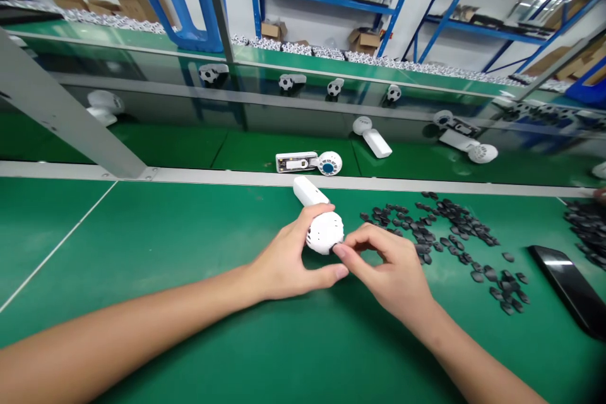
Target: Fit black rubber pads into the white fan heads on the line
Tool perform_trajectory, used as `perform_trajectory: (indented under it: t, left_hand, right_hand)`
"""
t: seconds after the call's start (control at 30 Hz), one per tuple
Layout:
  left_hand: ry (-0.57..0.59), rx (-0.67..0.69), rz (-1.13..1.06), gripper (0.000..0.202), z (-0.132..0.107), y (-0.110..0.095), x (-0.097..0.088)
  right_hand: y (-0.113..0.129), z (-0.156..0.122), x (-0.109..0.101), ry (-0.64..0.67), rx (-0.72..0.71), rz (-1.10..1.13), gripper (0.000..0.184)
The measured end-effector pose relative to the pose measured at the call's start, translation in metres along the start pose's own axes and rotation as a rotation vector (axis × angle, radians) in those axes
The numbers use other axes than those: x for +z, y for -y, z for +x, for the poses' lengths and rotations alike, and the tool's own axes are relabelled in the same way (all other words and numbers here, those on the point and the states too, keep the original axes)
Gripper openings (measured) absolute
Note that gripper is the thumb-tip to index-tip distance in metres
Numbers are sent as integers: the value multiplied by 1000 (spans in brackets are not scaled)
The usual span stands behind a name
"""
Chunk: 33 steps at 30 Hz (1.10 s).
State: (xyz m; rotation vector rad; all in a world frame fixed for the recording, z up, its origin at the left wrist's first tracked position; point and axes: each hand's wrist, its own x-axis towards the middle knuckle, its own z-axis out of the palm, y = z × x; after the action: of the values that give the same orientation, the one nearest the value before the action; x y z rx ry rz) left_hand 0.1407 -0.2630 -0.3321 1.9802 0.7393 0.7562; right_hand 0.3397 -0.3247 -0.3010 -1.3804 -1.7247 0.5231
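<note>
My left hand (288, 252) grips a white plastic device with a round, ball-like head (325, 231) and an oblong handle (308, 192). Its fingers curve around the head's left side, and the thumb stretches below it. At the head's lower right edge, my right hand (388, 265) pinches a small black piece (336, 247) between thumb and forefinger. The piece touches the head, though the fingertips partly cover it. Loose small black pieces (421, 227) lie scattered on the green tabletop (189, 341) to the right.
Behind the table's pale edge rail runs a green belt (175, 145). It carries similar white devices, one with an opened handle (296, 163). A dark phone (570, 287) lies at right, near another black heap (587, 227). A slanted metal post (71, 101) rises at left.
</note>
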Motion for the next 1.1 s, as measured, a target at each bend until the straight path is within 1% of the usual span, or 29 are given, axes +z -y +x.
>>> perform_trajectory:
  t: [0.1,0.17,0.27,0.33,0.43,0.53,0.63,0.7,0.77,0.83,0.9,0.97,1.03,1.1]
  left_hand:
    - [0,-20,-2,83,0,0,1]
    - [2,-16,3,82,0,0,1]
    - [17,26,-11,78,-1,3,0]
    - [31,67,-38,70,-1,6,-1]
    - [34,74,-49,62,-1,10,-1]
    - [23,46,-44,62,-2,11,0]
    - [12,45,-53,62,-2,11,0]
    - [11,56,-53,61,-1,12,0]
    - [13,72,-45,61,-1,12,-1]
    - [11,83,-27,69,0,11,-1]
    - [14,61,-3,81,0,9,-1]
    - [24,10,15,91,0,5,0]
    - [28,-43,21,95,1,1,1]
    - [15,-64,26,93,1,-2,2]
  right_hand:
    - [0,-2,0,-18,-4,-20,8]
    - [-1,-3,-1,-25,-55,-69,7]
    - [-2,-3,-1,-18,-164,-133,1]
    - [-2,-4,0,-9,-180,-124,3]
    - [-3,-6,3,8,-146,-76,3]
    - [-4,-9,5,23,-108,-33,6]
    - [-3,-9,2,55,-71,30,9]
    - [-2,-8,-2,106,26,93,5]
    - [0,-6,-6,160,153,152,9]
    - [2,-4,-8,185,216,183,11]
    - [2,-3,-6,162,212,183,10]
    - [1,-3,-3,117,198,167,11]
    - [-1,-3,1,83,191,144,17]
    - [-2,-4,5,66,184,139,22]
